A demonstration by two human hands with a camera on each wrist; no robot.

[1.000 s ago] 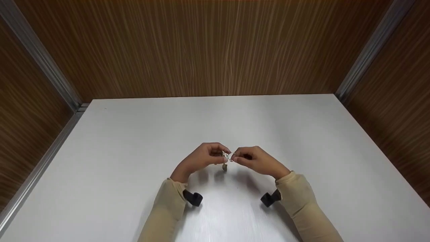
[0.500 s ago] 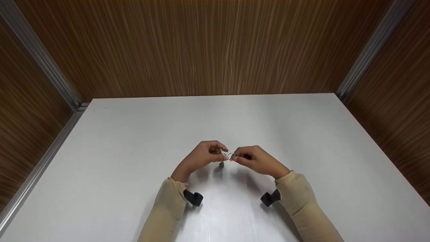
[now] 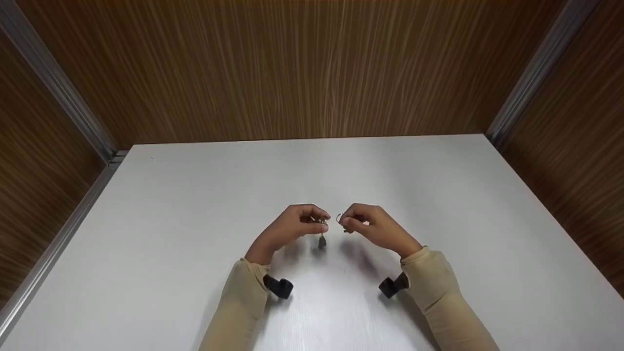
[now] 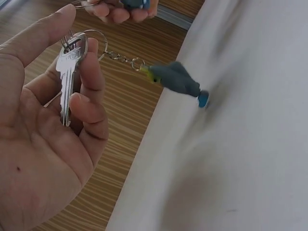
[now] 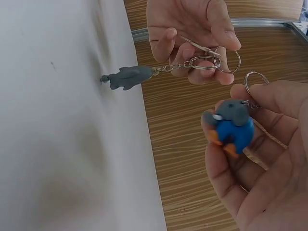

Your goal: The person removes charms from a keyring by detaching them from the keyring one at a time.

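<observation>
My left hand [image 3: 316,222] pinches a bunch of silver keys [image 4: 70,72] between thumb and fingers above the white table [image 3: 195,204]. From their key ring a short chain hangs with a grey shark charm [image 3: 322,241] [image 4: 175,79] [image 5: 129,77] just over the tabletop. My right hand [image 3: 347,223] [image 5: 250,96], a small gap to the right, holds a small figure charm [image 5: 233,127] with a grey head and blue body, lying on its curled fingers. The thumb pinches that charm's own metal ring. The two rings are apart.
Wood-grain panels [image 3: 312,68] wall in the table at the back and both sides, with metal strips [image 3: 63,107] in the corners. Black wrist cameras [image 3: 279,286] [image 3: 392,286] sit under my beige sleeves. White tabletop lies all around the hands.
The two rings, held together between my hands before, have come apart. My right hand has drawn slightly right and up with its charm; the shark charm hangs lower from the left hand.
</observation>
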